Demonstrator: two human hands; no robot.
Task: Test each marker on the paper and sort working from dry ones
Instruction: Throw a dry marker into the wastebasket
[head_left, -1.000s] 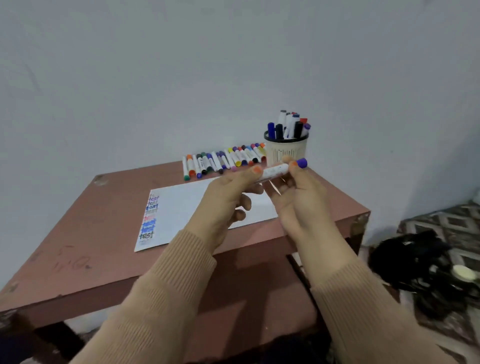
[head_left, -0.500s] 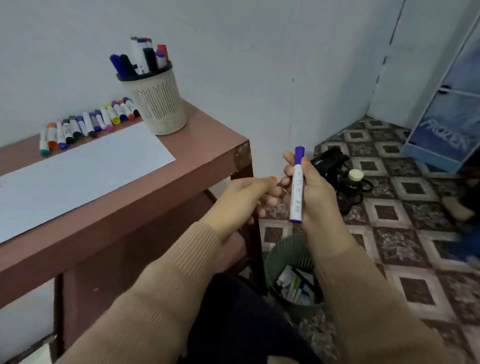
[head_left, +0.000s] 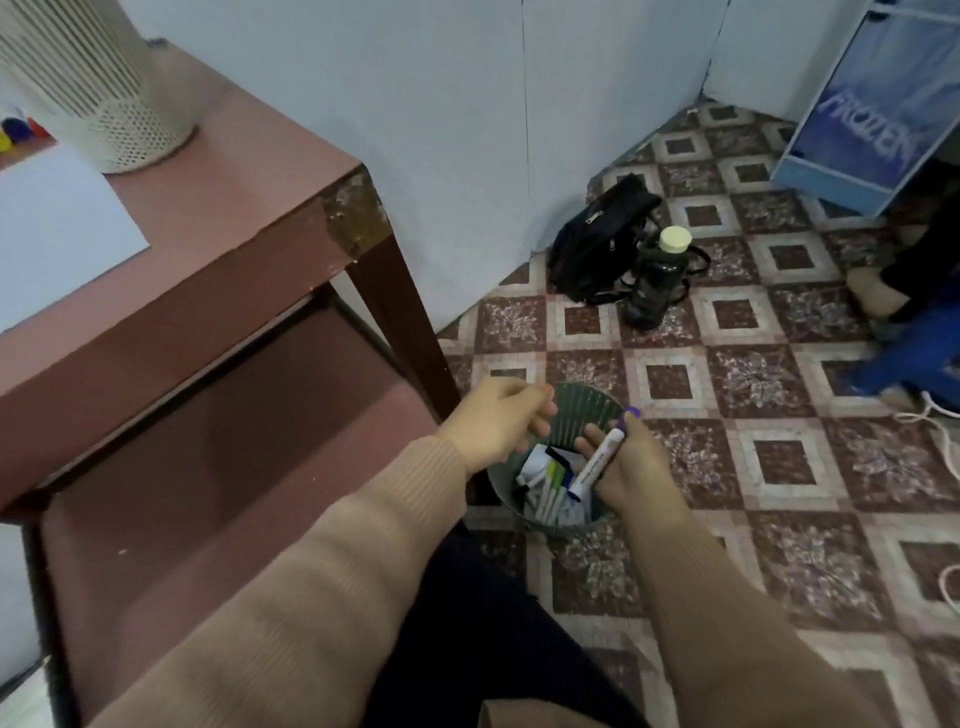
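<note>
My right hand (head_left: 631, 467) holds a white marker with a purple cap (head_left: 598, 460) over a green bin (head_left: 582, 413) on the floor; the marker slants down into the bin's mouth. Several markers lie inside the bin (head_left: 550, 491). My left hand (head_left: 498, 423) hovers at the bin's left rim, fingers loosely curled, holding nothing. Up on the brown table (head_left: 249, 218) lie the white paper (head_left: 52, 228) and the white mesh cup (head_left: 104, 88), its top cut off by the frame. A few marker caps (head_left: 15, 132) show at the far left edge.
A table leg (head_left: 400, 312) stands just left of the bin, with a lower shelf (head_left: 234, 457) beneath the tabletop. A black bag (head_left: 592, 239) and a dark bottle (head_left: 654, 280) sit by the wall. A blue box (head_left: 872, 114) stands at the back right on the tiled floor.
My view swung down and right from the table to the floor. My right hand lowered the purple-capped marker from chest height to the bin's mouth; the left hand followed alongside.
</note>
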